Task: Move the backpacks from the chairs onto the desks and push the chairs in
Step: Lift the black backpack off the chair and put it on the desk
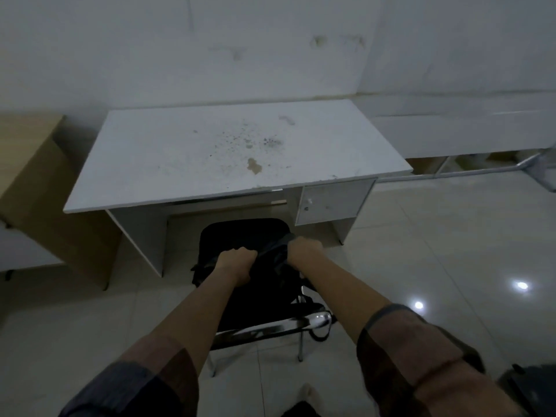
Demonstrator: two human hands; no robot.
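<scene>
Hands clamped on cloth: my left hand (233,263) and right hand (302,251) grip the black backpack (270,284) on the chair (270,326), before the stained white bench (186,158).

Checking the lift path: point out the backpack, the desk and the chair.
backpack (270,275): head view, dark fabric between the hands.
desk (180,158): head view, bare white top.
chair (279,325): head view, chrome back rail.

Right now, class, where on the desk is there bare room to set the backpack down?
The whole desk top is bare, from the wall edge to the front edge; only stains mark its middle. The crowded spot is the chair, where both hands grip the backpack.
</scene>
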